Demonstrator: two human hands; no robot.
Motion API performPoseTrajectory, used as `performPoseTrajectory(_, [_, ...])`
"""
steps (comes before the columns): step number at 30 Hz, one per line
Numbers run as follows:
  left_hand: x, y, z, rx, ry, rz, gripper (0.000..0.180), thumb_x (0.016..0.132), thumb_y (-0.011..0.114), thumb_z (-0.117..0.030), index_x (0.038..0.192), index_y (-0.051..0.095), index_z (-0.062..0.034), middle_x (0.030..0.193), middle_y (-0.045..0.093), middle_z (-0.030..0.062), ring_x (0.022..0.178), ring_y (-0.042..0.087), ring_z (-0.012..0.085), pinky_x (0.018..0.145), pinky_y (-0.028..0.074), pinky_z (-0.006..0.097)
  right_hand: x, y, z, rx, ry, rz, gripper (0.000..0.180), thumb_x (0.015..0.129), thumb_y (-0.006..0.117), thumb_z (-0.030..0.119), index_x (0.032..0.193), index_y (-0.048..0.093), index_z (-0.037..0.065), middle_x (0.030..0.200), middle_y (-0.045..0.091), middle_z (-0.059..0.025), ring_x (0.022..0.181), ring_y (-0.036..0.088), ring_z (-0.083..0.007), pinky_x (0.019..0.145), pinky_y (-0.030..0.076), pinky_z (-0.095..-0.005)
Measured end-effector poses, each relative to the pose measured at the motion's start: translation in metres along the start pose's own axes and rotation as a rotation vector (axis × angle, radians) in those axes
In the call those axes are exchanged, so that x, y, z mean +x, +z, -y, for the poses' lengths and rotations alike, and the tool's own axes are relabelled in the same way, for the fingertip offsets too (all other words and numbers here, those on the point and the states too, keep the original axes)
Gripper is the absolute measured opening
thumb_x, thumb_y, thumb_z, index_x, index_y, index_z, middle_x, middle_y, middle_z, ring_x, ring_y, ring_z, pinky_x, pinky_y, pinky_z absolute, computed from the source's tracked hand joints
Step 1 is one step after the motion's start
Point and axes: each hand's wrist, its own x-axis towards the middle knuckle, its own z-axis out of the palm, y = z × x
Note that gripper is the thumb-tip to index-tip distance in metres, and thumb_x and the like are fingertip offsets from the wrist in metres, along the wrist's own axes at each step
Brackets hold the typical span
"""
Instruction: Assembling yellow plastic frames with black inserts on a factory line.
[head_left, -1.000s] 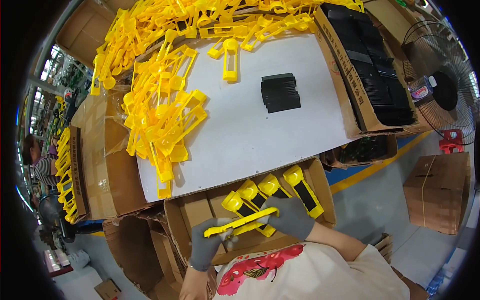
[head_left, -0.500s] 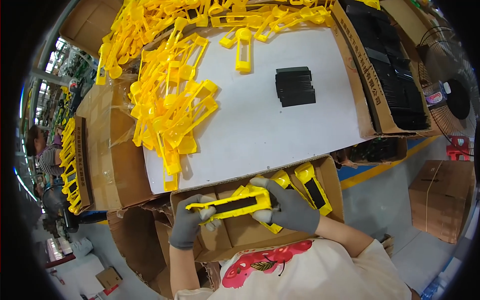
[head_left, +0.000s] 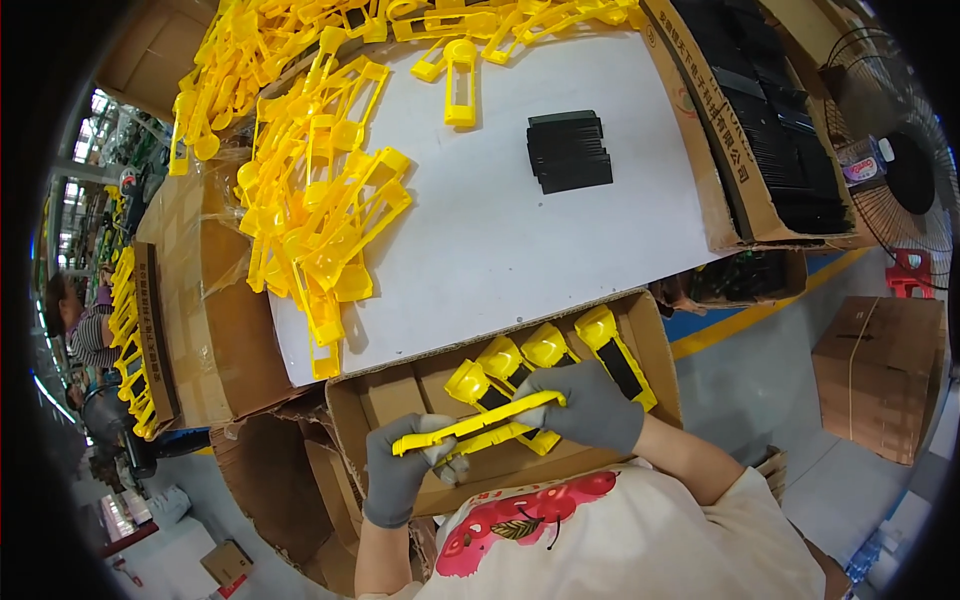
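Observation:
Between my grey-gloved hands I hold a long yellow plastic frame [head_left: 490, 425], tilted so that its side edge faces up. My left hand [head_left: 402, 468] is closed round its left end, fingers beneath. At the other end my right hand [head_left: 588, 405] grips it, with the fingers partly hidden. Just below the frame is an open cardboard box [head_left: 385, 395]. In it lie several yellow frames with black strips in them, such as the one at the right [head_left: 612, 352].
Loose yellow frames [head_left: 325, 215] heap on the left and far side of the white table [head_left: 470, 265]. A stack of black strips [head_left: 568, 152] lies at centre right. A carton of black strips [head_left: 735, 150] stands on the right, near a fan [head_left: 905, 170]. A person [head_left: 88, 330] is far left.
The yellow frame in my hands has turned from showing its open face to edge-up, and sits slightly lower. The whole view has shifted a little.

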Motion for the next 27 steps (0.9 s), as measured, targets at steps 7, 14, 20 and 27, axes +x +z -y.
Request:
performPoseTrajectory(7, [-0.010, 0.006, 0.003, -0.046, -0.045, -0.033, 0.017, 0.082, 0.063, 0.004, 0.098, 0.064, 0.0088, 0.071, 0.067, 0.0143, 0.056, 0.066, 0.0175, 0.043, 0.050, 0.023, -0.016, 0.009, -0.011, 0.035, -0.080, -0.085, 0.020, 0.082, 0.072, 0.025, 0.089, 0.068, 0.007, 0.061, 0.064, -0.0061, 0.047, 0.059, -0.0134, 0.052, 0.047, -0.0274])
performPoseTrajectory(14, [0.001, -0.021, 0.010, 0.025, -0.123, -0.076, 0.017, 0.080, 0.065, 0.004, 0.096, 0.064, 0.0070, 0.066, 0.065, 0.0124, 0.048, 0.061, 0.0150, 0.039, 0.045, 0.021, -0.018, 0.004, -0.007, 0.012, 0.016, -0.028, 0.028, 0.078, 0.075, 0.025, 0.094, 0.066, 0.005, 0.070, 0.067, -0.0040, 0.059, 0.062, -0.0106, 0.057, 0.050, -0.0255])
performPoseTrajectory(20, [0.018, -0.085, 0.014, 0.292, -0.294, 0.112, 0.018, 0.081, 0.069, -0.003, 0.096, 0.062, 0.0045, 0.074, 0.065, 0.0090, 0.052, 0.062, 0.0125, 0.039, 0.043, 0.020, -0.029, -0.028, -0.013, -0.452, 0.050, -0.399, 0.034, 0.076, 0.075, 0.036, 0.100, 0.065, 0.013, 0.076, 0.068, -0.0034, 0.061, 0.064, -0.0164, 0.056, 0.049, -0.0302])
performPoseTrajectory(27, [0.073, -0.015, 0.024, 1.277, 0.145, -0.020, 0.054, 0.072, 0.077, -0.043, 0.097, 0.057, 0.0001, 0.081, 0.066, 0.0188, 0.075, 0.066, 0.0357, 0.064, 0.051, 0.044, -0.030, -0.026, -0.050, -0.930, 0.335, -0.252, 0.035, 0.080, 0.069, 0.042, 0.091, 0.061, 0.010, 0.070, 0.065, -0.0128, 0.064, 0.064, -0.0330, 0.058, 0.047, -0.0448])
